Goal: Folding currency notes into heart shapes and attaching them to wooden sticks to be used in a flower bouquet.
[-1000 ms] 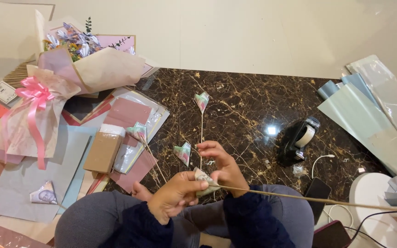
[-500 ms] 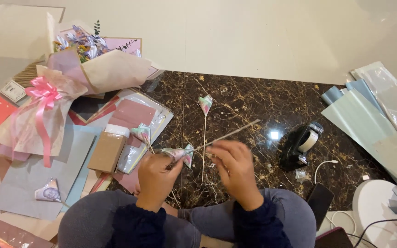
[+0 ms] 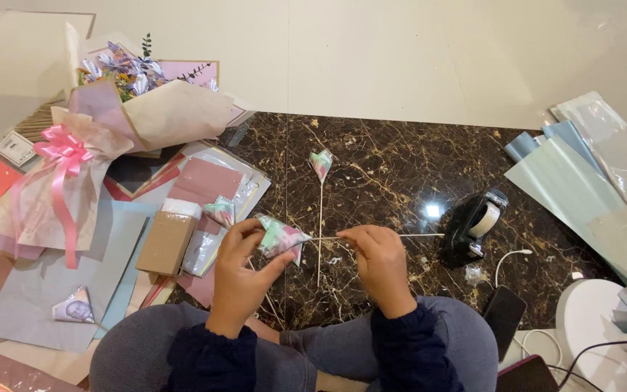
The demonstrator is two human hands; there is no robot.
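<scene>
My left hand (image 3: 239,265) pinches a folded paper flower head (image 3: 281,237) in pastel colours. My right hand (image 3: 377,260) grips the thin wooden stick (image 3: 419,235) that runs level out of the flower head toward the right. Both hands are over the dark marble floor (image 3: 386,167), just above my knees. A second folded flower on a stick (image 3: 321,165) lies on the marble beyond my hands, and a third (image 3: 220,210) rests on the papers to the left.
A wrapped bouquet (image 3: 110,131) with a pink ribbon bow (image 3: 59,149) lies far left on sheets of coloured paper (image 3: 52,283). A brown box (image 3: 168,242) lies near my left hand. A black tape dispenser (image 3: 477,221), a phone (image 3: 503,313), a white cable and rolled wrapping sheets (image 3: 582,189) sit on the right.
The stick has swung from slanting up-right to lying level. My left hand has brought the flower head to its end, and my right hand now grips the stick.
</scene>
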